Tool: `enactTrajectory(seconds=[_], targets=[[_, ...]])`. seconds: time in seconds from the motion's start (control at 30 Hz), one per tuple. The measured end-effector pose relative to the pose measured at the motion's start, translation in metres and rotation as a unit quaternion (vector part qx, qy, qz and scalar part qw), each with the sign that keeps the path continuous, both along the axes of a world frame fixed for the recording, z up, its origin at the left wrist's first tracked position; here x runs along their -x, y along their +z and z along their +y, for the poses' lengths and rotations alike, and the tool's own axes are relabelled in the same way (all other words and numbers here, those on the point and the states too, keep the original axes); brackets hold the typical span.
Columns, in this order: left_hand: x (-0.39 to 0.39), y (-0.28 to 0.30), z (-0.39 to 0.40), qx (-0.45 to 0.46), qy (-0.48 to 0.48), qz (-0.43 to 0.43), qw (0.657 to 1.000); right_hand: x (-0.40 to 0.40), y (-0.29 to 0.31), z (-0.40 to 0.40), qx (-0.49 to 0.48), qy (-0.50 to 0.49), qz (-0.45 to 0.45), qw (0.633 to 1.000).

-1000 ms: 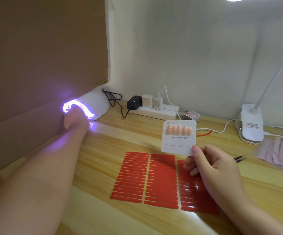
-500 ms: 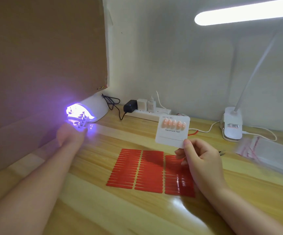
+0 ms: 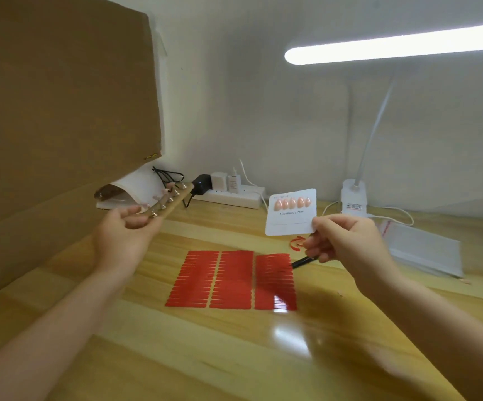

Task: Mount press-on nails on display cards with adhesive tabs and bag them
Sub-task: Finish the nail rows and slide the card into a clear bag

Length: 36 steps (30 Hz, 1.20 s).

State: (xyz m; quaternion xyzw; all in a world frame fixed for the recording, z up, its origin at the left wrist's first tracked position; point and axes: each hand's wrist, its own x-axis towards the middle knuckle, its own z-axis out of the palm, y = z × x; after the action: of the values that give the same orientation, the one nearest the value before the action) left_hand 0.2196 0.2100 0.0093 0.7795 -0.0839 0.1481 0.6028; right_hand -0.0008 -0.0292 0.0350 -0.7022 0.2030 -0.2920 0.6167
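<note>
We see a wooden table [image 3: 234, 357]. On it lie three red adhesive tab sheets [image 3: 231, 280], a white power strip [image 3: 228, 196], a lamp base [image 3: 353, 198], clear bags [image 3: 425, 250] and a nail lamp [image 3: 130, 191].

The left hand [image 3: 124, 230] grips a wooden strip [image 3: 167, 204] studded with small nail stands, raised above the tabletop [image 3: 234, 342]. The right hand [image 3: 341, 241] pinches a white card [image 3: 291, 215] bearing five pink nails [image 3: 292, 203]. Three red tab sheets [image 3: 231, 279] lie flat between the arms, a lamp [image 3: 353, 195] beyond.
</note>
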Motion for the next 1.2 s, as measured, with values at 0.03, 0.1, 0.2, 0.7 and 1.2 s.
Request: enactTrajectory(seconds=[0.03,0.1,0.2,0.7,1.2], targets=[[0.015,0.006,-0.012,0.0,-0.037,-0.011,0.999,0.013,-0.001,-0.005,0.015,-0.009,0.001,1.0],[0.044,0.016,-0.037,-0.01,-0.108,-0.033,0.994,0.044,-0.005,-0.016,0.039,-0.036,0.008,0.999],[0.083,0.024,-0.076,-0.008,-0.213,-0.038,0.976,0.094,-0.013,-0.034,0.072,-0.079,0.043,0.993],[0.175,-0.038,-0.208,-0.087,-0.362,0.015,0.928,0.168,-0.042,-0.057,0.315,-0.093,0.31,0.892],[0.162,-0.048,-0.207,-0.181,-0.386,-0.062,0.902,0.173,-0.03,-0.073,0.393,-0.151,0.387,0.82]])
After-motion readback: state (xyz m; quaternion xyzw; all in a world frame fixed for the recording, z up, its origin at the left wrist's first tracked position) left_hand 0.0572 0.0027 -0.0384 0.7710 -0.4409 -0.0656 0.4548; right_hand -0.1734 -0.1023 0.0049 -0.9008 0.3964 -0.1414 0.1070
